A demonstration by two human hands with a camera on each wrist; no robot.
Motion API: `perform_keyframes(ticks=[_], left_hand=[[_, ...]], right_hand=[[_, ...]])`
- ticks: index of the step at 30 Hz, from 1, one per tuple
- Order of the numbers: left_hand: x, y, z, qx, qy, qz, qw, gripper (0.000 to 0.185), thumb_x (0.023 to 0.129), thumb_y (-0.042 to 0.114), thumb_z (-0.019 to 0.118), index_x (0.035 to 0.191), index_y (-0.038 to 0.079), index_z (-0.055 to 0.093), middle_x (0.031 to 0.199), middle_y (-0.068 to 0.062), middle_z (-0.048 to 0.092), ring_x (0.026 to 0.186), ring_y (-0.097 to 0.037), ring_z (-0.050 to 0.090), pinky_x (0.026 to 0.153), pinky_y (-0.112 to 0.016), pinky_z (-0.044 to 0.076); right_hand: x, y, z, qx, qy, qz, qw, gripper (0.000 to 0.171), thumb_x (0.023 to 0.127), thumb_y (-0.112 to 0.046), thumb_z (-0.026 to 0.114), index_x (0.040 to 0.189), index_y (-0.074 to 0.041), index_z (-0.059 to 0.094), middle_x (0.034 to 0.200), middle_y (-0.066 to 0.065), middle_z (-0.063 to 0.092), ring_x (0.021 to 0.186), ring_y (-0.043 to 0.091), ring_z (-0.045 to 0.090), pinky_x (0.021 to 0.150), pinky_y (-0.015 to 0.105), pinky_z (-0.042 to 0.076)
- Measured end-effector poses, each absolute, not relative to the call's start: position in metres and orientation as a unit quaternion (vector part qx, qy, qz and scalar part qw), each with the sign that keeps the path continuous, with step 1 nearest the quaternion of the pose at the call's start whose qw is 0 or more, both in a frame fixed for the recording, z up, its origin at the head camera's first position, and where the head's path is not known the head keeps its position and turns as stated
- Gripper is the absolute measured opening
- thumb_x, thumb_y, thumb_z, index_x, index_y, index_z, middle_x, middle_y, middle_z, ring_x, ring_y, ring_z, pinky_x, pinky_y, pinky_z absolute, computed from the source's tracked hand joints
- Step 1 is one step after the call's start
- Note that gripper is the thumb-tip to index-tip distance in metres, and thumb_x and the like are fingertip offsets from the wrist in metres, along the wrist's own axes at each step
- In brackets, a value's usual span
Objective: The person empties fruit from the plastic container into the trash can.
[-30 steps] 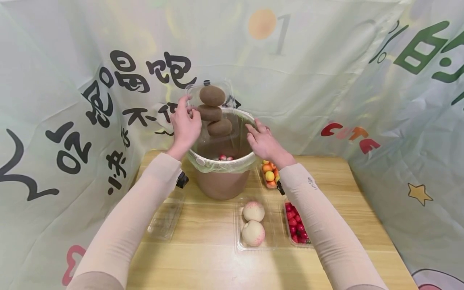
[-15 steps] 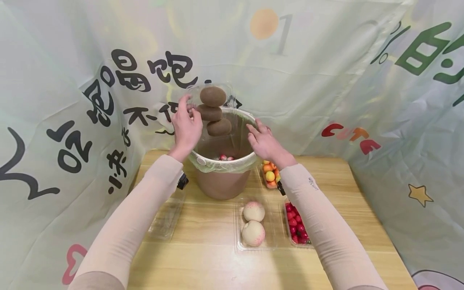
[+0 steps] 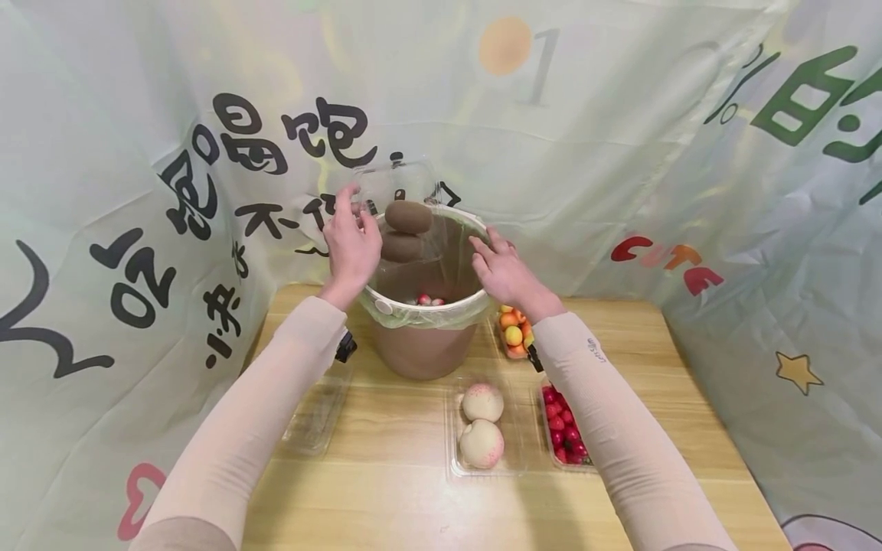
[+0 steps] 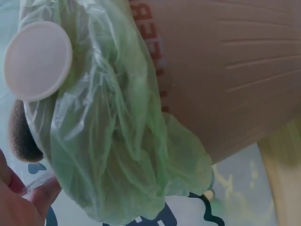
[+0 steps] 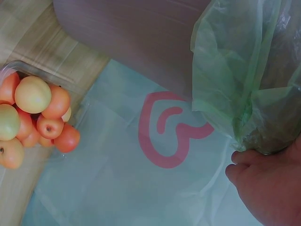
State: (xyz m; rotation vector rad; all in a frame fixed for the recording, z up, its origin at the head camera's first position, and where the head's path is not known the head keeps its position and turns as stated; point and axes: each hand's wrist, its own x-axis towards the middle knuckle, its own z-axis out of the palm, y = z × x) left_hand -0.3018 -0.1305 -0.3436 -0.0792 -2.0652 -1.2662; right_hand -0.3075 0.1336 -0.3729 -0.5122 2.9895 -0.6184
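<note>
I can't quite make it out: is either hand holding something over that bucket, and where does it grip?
The left hand pinches the clear plastic box by its left edge, tilted over the bucket. The right hand rests at the bucket's rim, gripping nothing.

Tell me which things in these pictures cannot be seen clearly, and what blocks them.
- Bottom of the bucket, head view: its near rim and bag hide it; only some small red fruit shows.
- Left hand grip on the clear tray, head view: fingertips are behind the hand.
- Kiwis, left wrist view: the green bag covers most.
- Right hand, right wrist view: cut off by the edge.
</note>
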Motion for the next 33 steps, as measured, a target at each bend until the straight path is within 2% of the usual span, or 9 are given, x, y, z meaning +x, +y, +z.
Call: perform_keyframes(ticks=[6, 16, 23, 33], left_hand=[[-0.3019, -0.1319, -0.3458, -0.038, -0.798, -0.483, 0.358, 0.039, 0.1, -0.001, 0.054, 0.139, -0.003, 0.057, 0.11, -0.026, 0.075, 0.088, -0.038, 0.073, 0.081, -0.049, 0.059], [-0.3013, -0.1333, -0.3452, -0.045, -0.79, -0.489, 0.367, 0.039, 0.101, 0.0, 0.053, 0.139, -0.002, 0.056, 0.11, -0.025, 0.076, 0.083, -0.036, 0.074, 0.073, -0.045, 0.059], [-0.3033, -0.1342, -0.3448, -0.045, -0.781, -0.494, 0.379, 0.039, 0.1, -0.001, 0.053, 0.138, -0.003, 0.056, 0.111, -0.026, 0.075, 0.092, -0.037, 0.077, 0.082, -0.048, 0.063], [-0.3018, -0.1342, -0.3448, -0.068, -0.781, -0.49, 0.381, 0.038, 0.104, 0.002, 0.052, 0.141, -0.002, 0.055, 0.123, -0.029, 0.072, 0.108, -0.041, 0.075, 0.094, -0.049, 0.063]], right_hand=[[-0.3053, 0.1325, -0.372, -0.16, 0.965, -0.205, 0.025, 0.063, 0.113, -0.043, 0.021, 0.169, -0.015, 0.025, 0.179, 0.017, 0.0, 0.162, 0.049, 0.009, 0.134, 0.057, 0.01], [-0.3037, 0.1313, -0.3682, -0.159, 0.966, -0.2, 0.029, 0.063, 0.113, -0.043, 0.02, 0.169, -0.016, 0.024, 0.179, 0.016, -0.001, 0.162, 0.049, 0.009, 0.133, 0.06, 0.012], [-0.3037, 0.1314, -0.3695, -0.16, 0.966, -0.202, 0.024, 0.063, 0.112, -0.043, 0.021, 0.169, -0.015, 0.025, 0.179, 0.016, 0.0, 0.162, 0.049, 0.01, 0.134, 0.059, 0.011], [-0.3038, 0.1314, -0.3701, -0.159, 0.965, -0.206, 0.027, 0.063, 0.112, -0.042, 0.021, 0.169, -0.015, 0.026, 0.179, 0.017, 0.0, 0.162, 0.05, 0.01, 0.134, 0.059, 0.012]])
